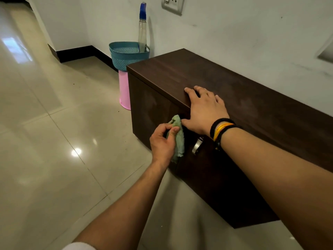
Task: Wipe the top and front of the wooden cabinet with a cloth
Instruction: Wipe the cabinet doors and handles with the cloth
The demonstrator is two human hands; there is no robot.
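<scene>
A dark brown wooden cabinet (243,98) stands low against the white wall. My left hand (163,141) grips a pale green cloth (178,139) and presses it against the cabinet's front, just left of a metal door handle (197,145). My right hand (205,109) lies flat over the top front edge, fingers spread on the top and thumb down the front, holding nothing. Black and yellow bands circle that wrist.
A blue basket (126,55) holding a spray bottle (142,27) sits on a pink stool (124,91) beside the cabinet's left end. Glossy tiled floor (54,141) stretches left and in front. A wall socket (173,4) is above the cabinet.
</scene>
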